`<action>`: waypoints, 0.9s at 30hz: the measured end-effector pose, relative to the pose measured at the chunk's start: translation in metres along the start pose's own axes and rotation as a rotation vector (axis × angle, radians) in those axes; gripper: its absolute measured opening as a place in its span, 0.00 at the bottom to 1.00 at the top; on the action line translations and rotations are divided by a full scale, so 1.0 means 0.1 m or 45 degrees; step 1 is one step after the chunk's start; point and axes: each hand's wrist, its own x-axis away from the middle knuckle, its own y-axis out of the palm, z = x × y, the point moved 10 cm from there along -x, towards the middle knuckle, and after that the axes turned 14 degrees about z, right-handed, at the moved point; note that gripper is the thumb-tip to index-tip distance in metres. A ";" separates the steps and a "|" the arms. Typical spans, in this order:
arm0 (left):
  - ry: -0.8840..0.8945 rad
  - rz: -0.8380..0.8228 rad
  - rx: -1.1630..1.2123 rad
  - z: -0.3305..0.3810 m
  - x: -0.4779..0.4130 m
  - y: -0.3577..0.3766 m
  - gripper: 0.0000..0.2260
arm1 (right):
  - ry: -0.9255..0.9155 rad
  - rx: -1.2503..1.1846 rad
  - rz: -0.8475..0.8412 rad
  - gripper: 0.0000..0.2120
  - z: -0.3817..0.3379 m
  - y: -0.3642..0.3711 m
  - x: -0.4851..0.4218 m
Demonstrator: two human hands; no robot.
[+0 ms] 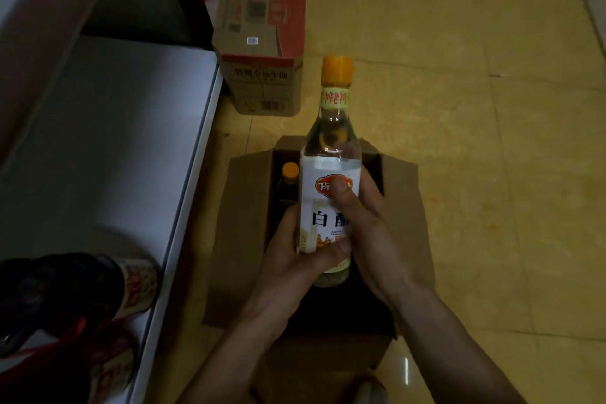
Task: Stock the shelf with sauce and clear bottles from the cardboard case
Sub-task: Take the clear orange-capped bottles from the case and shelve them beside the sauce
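The fingers of both hands are curled round a clear glass bottle with an orange cap and a white label, and hold it upright, cap toward 12 o'clock. The right hand grips the bottle from its 3 o'clock side, with the thumb pressed flat on the middle of the label over the red logo. The left hand grips it from 8 o'clock, lower down, with the thumb laid across the bottom edge of the label. The other fingers of both hands wrap behind the glass, mostly hidden.

The bottle is held over an open brown cardboard case, which stands on the yellowish tiled floor with its flaps folded outward. Whether the bottle's base touches anything in the case cannot be told. Inside the case, at 9 o'clock of the held bottle and just beside it, a dark bottle with an orange cap stands upright. The rest of the case's inside is in shadow.

At 12 o'clock of the case, near it on the floor, stands a closed brown cardboard box with red print.

At 9 o'clock of the case runs a white shelf, its front edge close to the case's left flap. At 8 o'clock of the view, dark sauce bottles with red-and-white labels lie on their sides on the shelf, blurred and partly cut off by the frame.
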 end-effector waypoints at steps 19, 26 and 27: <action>-0.290 -0.041 0.005 0.74 1.96 -0.14 0.28 | 0.315 -0.107 0.025 0.25 -0.92 -0.09 1.63; -0.225 -0.065 -0.045 1.83 2.80 -0.07 0.25 | 0.256 -0.078 -0.018 0.27 -2.26 0.01 2.15; -0.218 -0.069 -0.054 1.97 2.90 -0.04 0.25 | 0.241 -0.068 -0.031 0.27 -2.43 0.03 2.22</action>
